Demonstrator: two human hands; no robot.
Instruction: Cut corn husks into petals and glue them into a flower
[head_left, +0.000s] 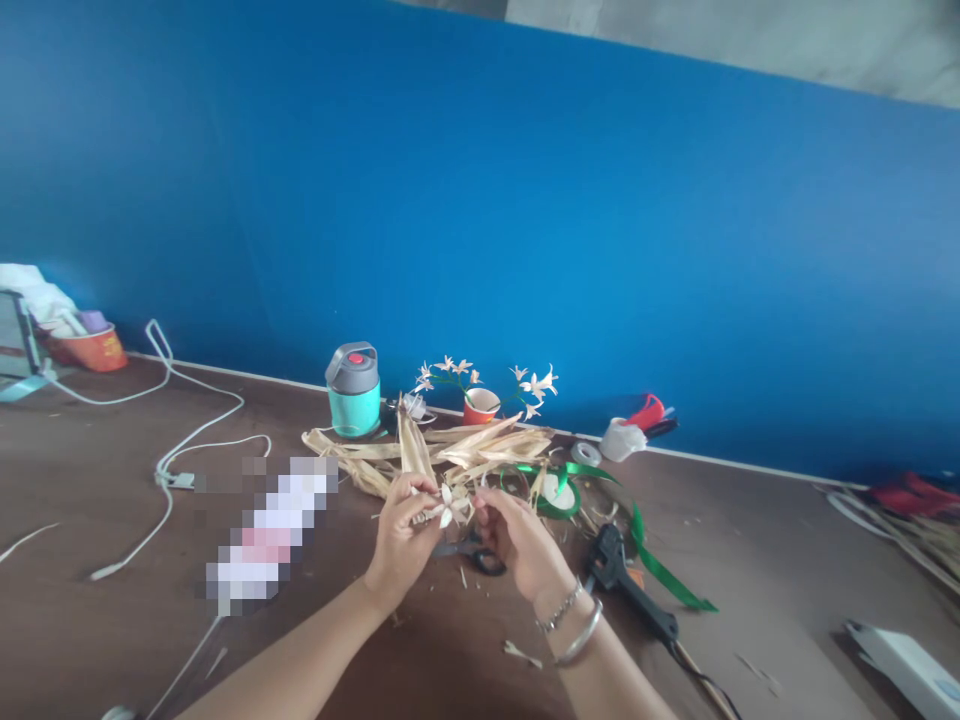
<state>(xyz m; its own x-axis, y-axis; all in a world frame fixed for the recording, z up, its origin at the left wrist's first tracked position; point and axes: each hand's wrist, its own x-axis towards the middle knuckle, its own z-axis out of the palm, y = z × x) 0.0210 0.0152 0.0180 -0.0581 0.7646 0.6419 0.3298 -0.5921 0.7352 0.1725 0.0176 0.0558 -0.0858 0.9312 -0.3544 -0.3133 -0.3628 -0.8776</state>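
Note:
A small pale flower made of dried husk [447,506] is pinched between the thumb and fingers of my left hand [405,525], its petals facing me. Just right of it, my right hand [517,535] has its fingertips drawn together; whatever lies between them is too small to make out. Below the hands lies a pair of scissors [489,562], partly hidden by my right hand. Dried corn husks [495,448] are heaped behind both hands. A green ribbon [664,568] trails from a roll [561,494] beside my right hand, and a black glue gun [634,580] rests further right.
Finished husk flowers on stems [540,384] lean from an orange paper cup [481,405] near the blue partition [480,220]. Left of them stands a turquoise flask [355,400]. A white cable [202,430] and a pixelated object [274,530] lie leftward. White tape [586,454] sits behind.

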